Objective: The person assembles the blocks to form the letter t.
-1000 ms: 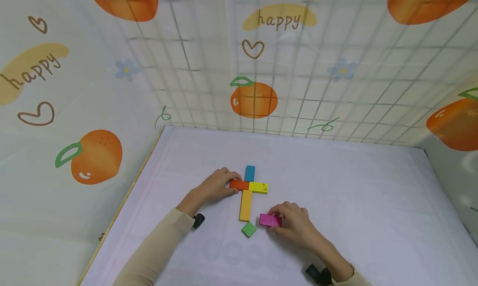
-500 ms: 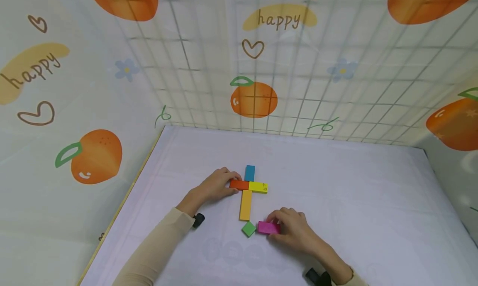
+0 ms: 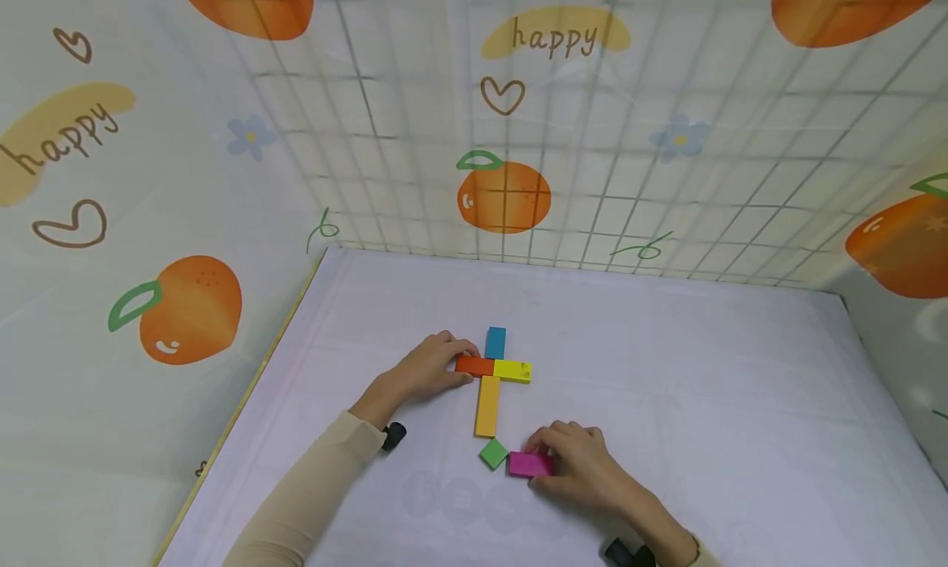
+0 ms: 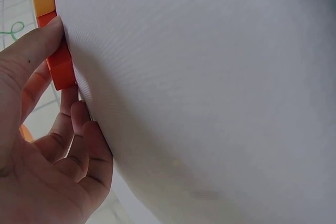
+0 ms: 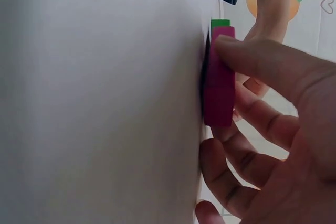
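My left hand pinches a red block between thumb and fingers; the left wrist view shows the thumb on the near side of this red block. A yellow block continues it to the right. Behind them lies a blue block, and in front a long orange-yellow block, together making a cross. A green block sits turned like a diamond at its lower end. My right hand pinches a magenta block, whose left end is at the green block's right corner.
All the blocks lie on a white-covered table with a yellowish left edge. A printed cloth with oranges and grid lines hangs behind and at the sides. Black wrist cameras are strapped under both wrists.
My right hand has moved the magenta block toward me and slightly left, close to the green block. The left hand and the other blocks stay where they were.
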The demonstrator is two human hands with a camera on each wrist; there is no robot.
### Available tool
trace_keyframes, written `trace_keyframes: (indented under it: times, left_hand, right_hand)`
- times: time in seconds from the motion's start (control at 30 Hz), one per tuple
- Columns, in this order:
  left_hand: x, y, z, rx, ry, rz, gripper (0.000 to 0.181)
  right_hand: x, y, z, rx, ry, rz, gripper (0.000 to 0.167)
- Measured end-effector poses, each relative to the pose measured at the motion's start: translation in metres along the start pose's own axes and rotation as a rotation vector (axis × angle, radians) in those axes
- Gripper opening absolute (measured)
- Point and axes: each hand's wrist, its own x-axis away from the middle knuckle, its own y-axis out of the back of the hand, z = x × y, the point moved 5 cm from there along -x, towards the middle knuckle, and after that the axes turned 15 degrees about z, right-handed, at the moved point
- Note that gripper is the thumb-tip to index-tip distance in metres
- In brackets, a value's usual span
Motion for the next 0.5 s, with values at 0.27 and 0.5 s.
trace_keyframes:
  times: [0.27, 0.5]
  left_hand:
    - [-0.0001, -0.0001, 0.0001, -0.001, 0.009, 0.002, 0.036]
    - [0.0003, 0.0008, -0.0012, -0.002, 0.014, 0.005, 0.036]
  right_hand:
    - [-0.0005, -0.0015, 0.0004, 0.017, 0.001, 0.011, 0.035]
    - [-0.0006, -0.0017, 0.0006, 0.013, 0.004, 0.012, 0.035]
